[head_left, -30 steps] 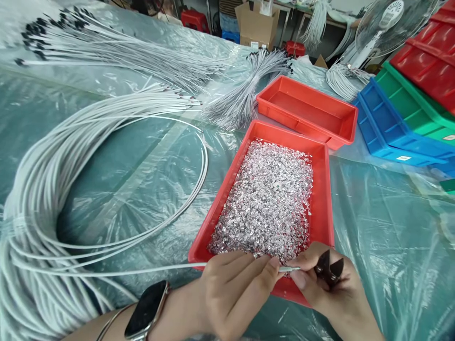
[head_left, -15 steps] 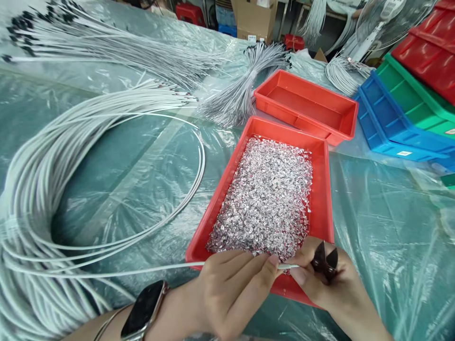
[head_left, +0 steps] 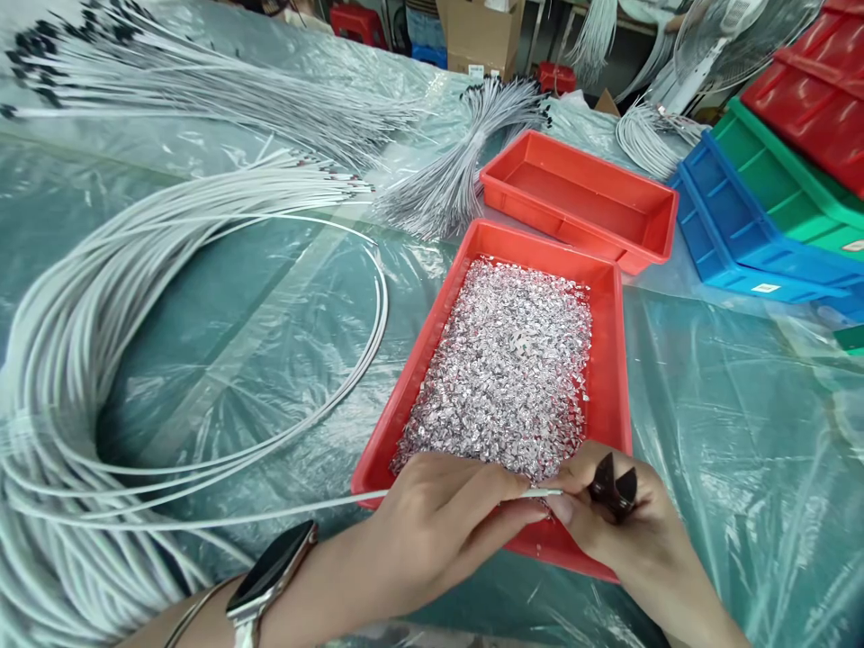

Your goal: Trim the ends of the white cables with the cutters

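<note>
Near red tray (head_left: 611, 360) filled with small silvery metal pieces (head_left: 506, 369); far red tray (head_left: 580, 193) bare inside. White cable bundle (head_left: 74, 360) coiled at left. Left hand (head_left: 438, 531) pinching single white cable (head_left: 283, 513) over tray's near edge; right hand (head_left: 621, 531) gripping its tip, closed around dark tool (head_left: 613, 486), probably small pliers.

The wire tip (head_left: 550, 492) was hidden between the fingers of both hands, and the white cable bundle (head_left: 60, 378) was cut off by the left edge.

Empty red tray (head_left: 580, 193) – blue bin (head_left: 735, 243), green bin (head_left: 783, 184), fan (head_left: 729, 36) behind.
</note>
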`<control>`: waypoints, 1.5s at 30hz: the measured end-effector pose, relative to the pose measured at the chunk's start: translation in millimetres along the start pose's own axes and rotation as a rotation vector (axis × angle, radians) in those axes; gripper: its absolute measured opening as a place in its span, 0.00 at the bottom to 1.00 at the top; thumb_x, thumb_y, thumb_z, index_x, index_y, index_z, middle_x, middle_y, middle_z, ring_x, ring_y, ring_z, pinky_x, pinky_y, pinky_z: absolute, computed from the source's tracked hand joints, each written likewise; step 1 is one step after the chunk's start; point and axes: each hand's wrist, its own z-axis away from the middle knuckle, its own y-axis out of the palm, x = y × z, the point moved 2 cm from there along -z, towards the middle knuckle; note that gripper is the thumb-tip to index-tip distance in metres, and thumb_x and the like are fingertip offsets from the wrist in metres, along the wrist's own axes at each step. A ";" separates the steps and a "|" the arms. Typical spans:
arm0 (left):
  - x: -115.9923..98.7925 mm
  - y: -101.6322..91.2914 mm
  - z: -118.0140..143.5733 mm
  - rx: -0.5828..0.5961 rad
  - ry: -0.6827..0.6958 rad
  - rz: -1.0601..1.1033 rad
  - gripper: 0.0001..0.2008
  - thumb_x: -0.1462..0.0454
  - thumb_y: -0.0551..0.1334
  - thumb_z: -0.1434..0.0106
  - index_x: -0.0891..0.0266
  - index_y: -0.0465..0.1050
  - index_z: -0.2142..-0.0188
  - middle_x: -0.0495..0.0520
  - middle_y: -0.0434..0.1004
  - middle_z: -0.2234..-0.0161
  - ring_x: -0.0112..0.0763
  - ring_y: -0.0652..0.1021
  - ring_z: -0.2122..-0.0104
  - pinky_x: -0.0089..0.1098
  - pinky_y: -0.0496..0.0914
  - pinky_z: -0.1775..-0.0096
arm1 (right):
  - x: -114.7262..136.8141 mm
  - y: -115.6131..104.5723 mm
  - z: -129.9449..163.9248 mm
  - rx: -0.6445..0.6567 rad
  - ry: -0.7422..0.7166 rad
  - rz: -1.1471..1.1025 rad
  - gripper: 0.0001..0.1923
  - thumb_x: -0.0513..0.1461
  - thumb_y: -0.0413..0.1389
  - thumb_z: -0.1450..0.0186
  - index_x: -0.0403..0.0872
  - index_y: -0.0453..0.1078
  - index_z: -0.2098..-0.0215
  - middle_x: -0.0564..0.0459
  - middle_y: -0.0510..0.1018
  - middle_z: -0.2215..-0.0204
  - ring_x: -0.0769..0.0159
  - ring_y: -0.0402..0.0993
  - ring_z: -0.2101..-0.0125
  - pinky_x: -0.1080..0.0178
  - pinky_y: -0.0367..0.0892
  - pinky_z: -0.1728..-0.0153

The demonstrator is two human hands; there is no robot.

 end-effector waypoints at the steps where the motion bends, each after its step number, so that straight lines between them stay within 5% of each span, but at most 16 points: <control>1: 0.8 -0.4 0.5 0.011 -0.025 0.030 0.05 0.64 0.54 0.28 0.62 0.67 0.61 0.47 0.77 0.74 0.26 0.77 0.77 0.28 0.67 0.75 | -0.9 -0.4 -0.2 0.019 0.004 0.010 0.09 0.38 0.60 0.39 0.49 0.67 0.76 0.60 0.63 0.82 0.71 0.54 0.80 0.69 0.53 0.82; 11: 2.1 -4.8 -5.5 0.109 -0.139 0.206 0.10 0.63 0.52 0.27 0.60 0.66 0.66 0.46 0.75 0.77 0.23 0.74 0.78 0.24 0.65 0.73 | 3.2 -2.3 -2.2 0.113 0.052 0.009 0.07 0.38 0.59 0.39 0.50 0.68 0.75 0.58 0.68 0.80 0.70 0.54 0.79 0.67 0.53 0.81; 21: 4.0 -5.4 -6.7 0.176 -0.125 0.313 0.11 0.64 0.52 0.27 0.62 0.67 0.67 0.47 0.76 0.76 0.23 0.75 0.78 0.24 0.65 0.73 | 8.1 -2.7 -6.3 0.195 0.095 -0.033 0.05 0.35 0.57 0.40 0.50 0.69 0.74 0.61 0.61 0.81 0.72 0.51 0.80 0.68 0.51 0.81; 30: 3.2 -4.2 -4.1 0.178 -0.078 0.380 0.07 0.68 0.56 0.29 0.61 0.71 0.64 0.50 0.81 0.72 0.26 0.80 0.74 0.26 0.71 0.71 | 14.0 -12.7 -19.7 -0.039 -0.051 0.243 0.06 0.40 0.57 0.34 0.50 0.72 0.69 0.61 0.60 0.81 0.70 0.54 0.80 0.67 0.53 0.79; 35: 3.8 -1.5 0.5 0.164 -0.037 0.291 0.07 0.66 0.56 0.29 0.60 0.73 0.62 0.50 0.80 0.73 0.28 0.80 0.73 0.28 0.73 0.71 | 14.3 -21.1 -29.4 -0.186 -0.141 0.352 0.20 0.42 0.55 0.32 0.48 0.56 0.80 0.61 0.53 0.82 0.71 0.48 0.80 0.66 0.49 0.79; 38: 1.2 1.3 -3.2 0.144 -0.038 0.305 0.05 0.67 0.58 0.30 0.61 0.73 0.62 0.50 0.81 0.72 0.27 0.81 0.73 0.27 0.74 0.70 | 9.4 -24.8 -35.1 -0.212 -0.153 0.373 0.17 0.42 0.58 0.35 0.48 0.60 0.79 0.62 0.53 0.82 0.71 0.47 0.80 0.65 0.48 0.79; 41: -0.6 -15.5 -10.9 0.017 -0.114 0.355 0.02 0.67 0.61 0.32 0.60 0.72 0.63 0.49 0.82 0.71 0.25 0.80 0.73 0.26 0.75 0.70 | 4.5 -28.7 -39.0 -0.247 -0.161 0.367 0.10 0.43 0.61 0.39 0.47 0.68 0.74 0.62 0.53 0.82 0.70 0.48 0.80 0.65 0.49 0.78; 45: 2.5 -91.7 13.4 -0.679 -0.303 0.352 0.06 0.63 0.58 0.30 0.58 0.67 0.66 0.42 0.79 0.72 0.20 0.74 0.79 0.24 0.72 0.74 | 0.5 -31.8 -42.5 -0.254 -0.160 0.397 0.16 0.47 0.60 0.39 0.47 0.64 0.77 0.61 0.56 0.81 0.70 0.51 0.80 0.65 0.50 0.78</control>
